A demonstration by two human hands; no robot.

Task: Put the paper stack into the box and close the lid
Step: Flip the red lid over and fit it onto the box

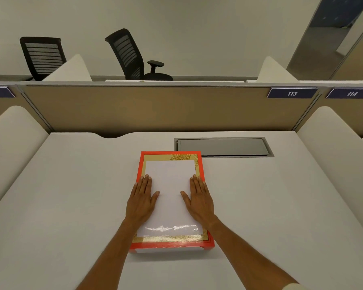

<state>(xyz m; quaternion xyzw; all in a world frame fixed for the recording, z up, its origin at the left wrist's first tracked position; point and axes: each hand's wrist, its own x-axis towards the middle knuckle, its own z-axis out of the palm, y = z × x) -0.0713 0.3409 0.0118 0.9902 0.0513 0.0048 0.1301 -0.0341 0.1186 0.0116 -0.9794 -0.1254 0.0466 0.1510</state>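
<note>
A flat red box [201,164] with a gold inner border lies on the desk right in front of me. A white rectangle [170,185] fills the middle of its top face, and glare runs across its near end. I cannot tell whether this is the paper stack or a panel of the lid. A white strip shows under the box's near red edge. My left hand [142,200] lies flat, palm down, on the left side of the white area. My right hand [198,200] lies flat on the right side. Neither hand grips anything.
The white desk [71,206] has a grey cable hatch [222,146] just behind and right of the box. A tan partition [145,107] closes the back, with white padded dividers at both sides. Two black office chairs stand beyond the partition.
</note>
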